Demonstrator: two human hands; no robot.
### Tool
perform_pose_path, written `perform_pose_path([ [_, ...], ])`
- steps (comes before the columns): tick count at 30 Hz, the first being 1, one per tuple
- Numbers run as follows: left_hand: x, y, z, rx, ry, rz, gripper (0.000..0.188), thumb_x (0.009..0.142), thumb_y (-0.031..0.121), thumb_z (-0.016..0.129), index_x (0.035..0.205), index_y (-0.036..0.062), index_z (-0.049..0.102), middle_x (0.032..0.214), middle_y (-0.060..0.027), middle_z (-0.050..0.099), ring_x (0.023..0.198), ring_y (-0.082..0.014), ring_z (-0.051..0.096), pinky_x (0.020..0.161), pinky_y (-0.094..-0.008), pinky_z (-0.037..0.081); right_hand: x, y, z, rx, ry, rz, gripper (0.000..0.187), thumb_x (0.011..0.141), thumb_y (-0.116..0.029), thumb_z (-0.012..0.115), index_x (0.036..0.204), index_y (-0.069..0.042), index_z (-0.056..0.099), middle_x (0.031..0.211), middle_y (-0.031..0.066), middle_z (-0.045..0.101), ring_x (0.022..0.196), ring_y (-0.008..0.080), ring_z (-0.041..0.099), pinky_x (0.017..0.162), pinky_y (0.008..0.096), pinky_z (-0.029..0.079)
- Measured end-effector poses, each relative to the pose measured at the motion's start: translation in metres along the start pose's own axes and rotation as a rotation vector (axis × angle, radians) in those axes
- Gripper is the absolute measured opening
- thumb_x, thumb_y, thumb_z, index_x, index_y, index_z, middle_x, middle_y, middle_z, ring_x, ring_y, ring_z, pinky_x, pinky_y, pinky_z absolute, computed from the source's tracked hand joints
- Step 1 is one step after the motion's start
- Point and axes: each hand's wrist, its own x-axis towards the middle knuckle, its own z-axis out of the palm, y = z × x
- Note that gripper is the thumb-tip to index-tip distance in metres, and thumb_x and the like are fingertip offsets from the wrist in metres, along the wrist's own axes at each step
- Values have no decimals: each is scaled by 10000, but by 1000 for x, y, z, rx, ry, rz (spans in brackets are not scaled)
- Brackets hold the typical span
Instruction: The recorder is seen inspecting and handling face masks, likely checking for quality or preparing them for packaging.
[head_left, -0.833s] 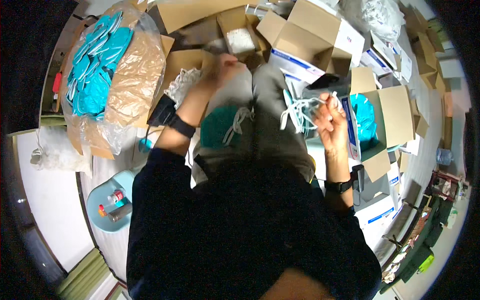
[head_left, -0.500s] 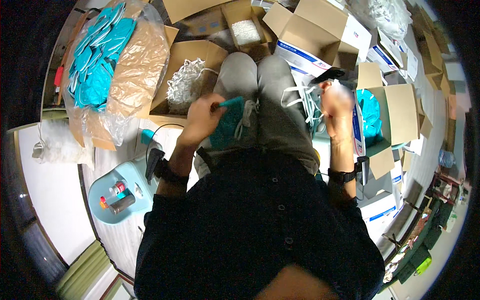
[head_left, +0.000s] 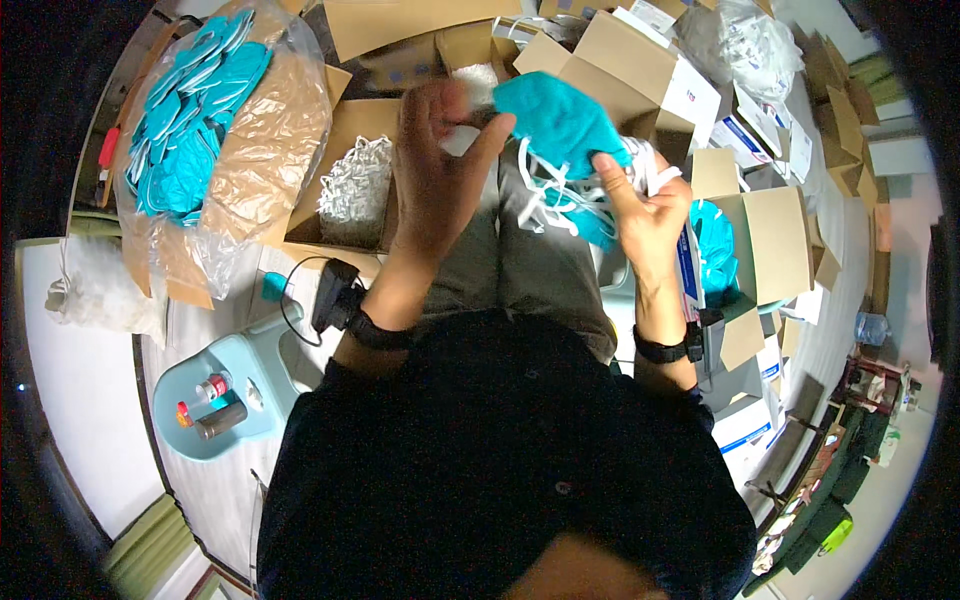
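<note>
Here the teal mask hangs between left hand and right hand

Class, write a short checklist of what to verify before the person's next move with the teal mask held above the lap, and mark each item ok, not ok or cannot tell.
1. Left hand grips the teal fabric face mask at its edge: ok.
2. Right hand holds the white elastic straps: ok.
3. Straps free of tangles: not ok, they hang in loops.
4. Open cardboard box of white straps within reach beside the left knee: ok.
5. Clear plastic bag of teal masks open: cannot tell.
</note>
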Motion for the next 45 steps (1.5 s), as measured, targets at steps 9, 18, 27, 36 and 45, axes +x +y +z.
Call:
perform_pose_path([
  [9, -37, -26, 29, -360, -270, -331, 148, 788, 58, 670, 894, -23, 606, 722, -51, 633, 681, -64, 569, 599, -253, 465, 1, 6, -1, 203, 67, 178, 145, 821, -112, 710, 723, -60, 616, 600, -60, 548, 486, 15, 399, 444, 187, 273],
  [18, -30, -16, 16, 124, -168, 1, 138, 817, 72, 655, 946, 40, 616, 688, -35, 594, 579, -88, 524, 522, -259, 424, 5, 18, -14, 359, 107, 226, 173, 840, -110, 688, 699, -84, 591, 586, -50, 530, 445, 14, 361, 412, 188, 225],
  [27, -50, -6, 37, -423, -515, -411, 140, 822, 102, 699, 935, 30, 661, 751, 59, 572, 649, -14, 460, 580, -176, 358, 3, 15, 0, 414, 123, 269, 191, 843, -126, 691, 689, -89, 585, 583, -47, 531, 449, 13, 378, 413, 179, 244],
  [36, -32, 11, -2, -494, -817, -379, 347, 932, 315, 521, 1032, -4, 616, 878, -56, 640, 770, -99, 546, 714, -234, 424, 13, 45, -17, 332, 246, 390, 228, 810, -83, 705, 626, -91, 570, 572, -41, 534, 452, 27, 397, 414, 194, 261],
  [45, -19, -2, -21, -332, -687, -368, 397, 951, 315, 393, 736, 44, 588, 759, -68, 608, 695, -135, 537, 643, -271, 396, 9, 101, -35, 299, 250, 682, 163, 818, -183, 720, 779, -39, 654, 598, -17, 574, 407, 42, 371, 377, 198, 238],
])
